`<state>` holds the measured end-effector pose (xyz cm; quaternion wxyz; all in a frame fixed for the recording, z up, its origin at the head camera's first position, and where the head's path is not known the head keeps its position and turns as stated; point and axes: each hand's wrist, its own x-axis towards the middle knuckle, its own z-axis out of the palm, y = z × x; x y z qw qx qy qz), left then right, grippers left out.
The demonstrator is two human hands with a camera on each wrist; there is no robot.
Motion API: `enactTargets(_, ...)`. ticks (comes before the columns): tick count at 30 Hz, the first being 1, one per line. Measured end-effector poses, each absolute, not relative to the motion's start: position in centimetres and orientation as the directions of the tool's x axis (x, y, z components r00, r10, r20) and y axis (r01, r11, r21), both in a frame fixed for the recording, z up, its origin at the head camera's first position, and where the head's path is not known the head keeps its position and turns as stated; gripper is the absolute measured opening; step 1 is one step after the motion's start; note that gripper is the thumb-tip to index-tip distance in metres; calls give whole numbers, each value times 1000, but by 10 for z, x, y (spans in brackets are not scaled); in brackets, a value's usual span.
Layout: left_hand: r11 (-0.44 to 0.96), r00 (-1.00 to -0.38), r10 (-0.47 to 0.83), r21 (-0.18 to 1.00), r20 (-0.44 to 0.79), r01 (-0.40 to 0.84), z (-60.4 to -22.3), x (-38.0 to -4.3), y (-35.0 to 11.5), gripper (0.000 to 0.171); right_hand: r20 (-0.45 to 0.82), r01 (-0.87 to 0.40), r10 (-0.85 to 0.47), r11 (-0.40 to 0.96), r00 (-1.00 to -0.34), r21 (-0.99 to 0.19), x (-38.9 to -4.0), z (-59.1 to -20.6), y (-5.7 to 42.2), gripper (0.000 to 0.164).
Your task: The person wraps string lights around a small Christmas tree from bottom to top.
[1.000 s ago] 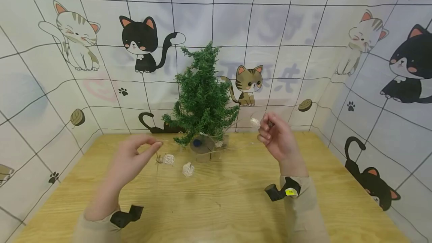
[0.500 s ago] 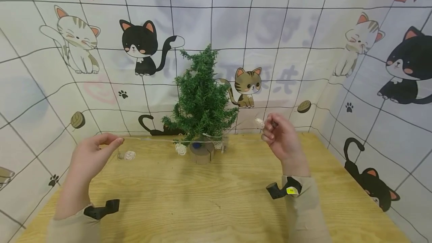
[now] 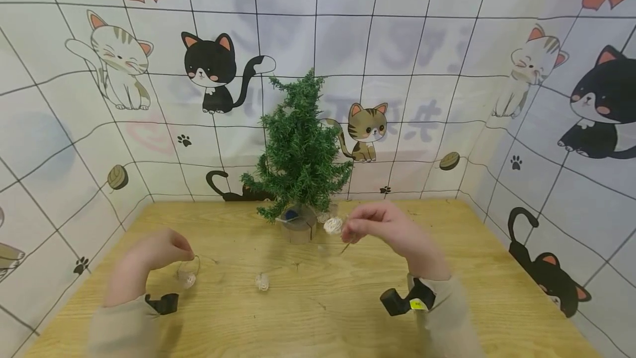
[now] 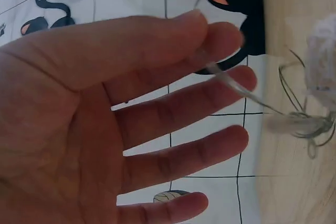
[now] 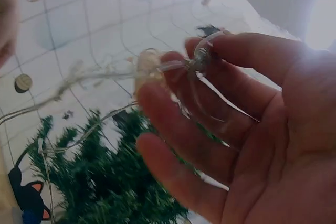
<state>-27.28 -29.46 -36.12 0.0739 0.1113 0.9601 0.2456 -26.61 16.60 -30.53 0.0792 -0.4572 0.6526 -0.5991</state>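
Note:
A clear-wired string of lights with white woven balls hangs between my hands. My left hand (image 3: pixel 155 250), low at the left of the table, pinches the wire (image 4: pixel 231 83) between thumb and index finger, the other fingers spread. A white ball (image 3: pixel 187 279) hangs just below that hand. My right hand (image 3: pixel 385 228) is right of the tree base, its thumb and fingertips pinching the wire near a looped, knotted part (image 5: pixel 198 62). Beside its fingertips is another white ball (image 3: pixel 333 225). A third ball (image 3: pixel 263 281) lies between the hands, low over the tabletop.
A small green artificial Christmas tree (image 3: pixel 300 148) stands at the table's back on a round wooden base (image 3: pixel 298 231), with a dark blue spot on it. Behind the wooden table (image 3: pixel 298 325) and along both sides hangs a white cat-print cloth (image 3: pixel 422 48).
My left hand first moved left, drawing the string taut, then came down. My right hand has lowered, shifted left toward the tree base and turned over. The string now sags toward the table.

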Motion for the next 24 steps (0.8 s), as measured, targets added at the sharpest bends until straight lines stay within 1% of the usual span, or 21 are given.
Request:
enactTargets(4, 834, -948, 310, 500, -77, 232, -354, -268, -272, 35, 374, -594, -764, 16, -527, -804, -251, -305, 144, 14)
enactTargets(7, 767, -915, 401, 558, -31, 317, -340, -261, -237, 35, 365, -655, -787, 65, -497, -753, -240, -306, 130, 13)
enactTargets(9, 734, -901, 433, 586, -14, 344, -334, -256, -209, 35, 373, -684, -800, 63, -471, -727, -232, -308, 122, 12)
enactTargets(11, 727, -892, 452, 586, -16, 358, -333, -251, -183, 43, 382, -707, -813, 50, -439, -705, -224, -310, 113, 11)
enactTargets(14, 760, -891, 451, 547, -53, 351, -339, -246, -154, 54, 376, -751, -839, 58, -394, -658, -213, -314, 99, 12)
enactTargets(15, 757, -879, 473, 538, -61, 370, -341, -245, -148, 54, 370, -767, -850, 61, -376, -639, -210, -315, 95, 12)
enactTargets(17, 737, -844, 531, 530, -71, 419, -346, -244, -143, 49, 350, -787, -870, 69, -348, -613, -205, -317, 88, 12)
enactTargets(18, 715, -822, 565, 539, -68, 446, -348, -244, -142, 44, 345, -801, -877, 70, -333, -595, -203, -318, 85, 12)
enactTargets(21, 627, -753, 658, 571, -24, 530, -349, -242, -144, 29, 335, -829, -895, 65, -295, -556, -202, -321, 78, 10)
enactTargets(24, 575, -732, 680, 597, 30, 559, -345, -238, -148, 26, 327, -860, -907, 68, -264, -506, -204, -324, 74, 11)
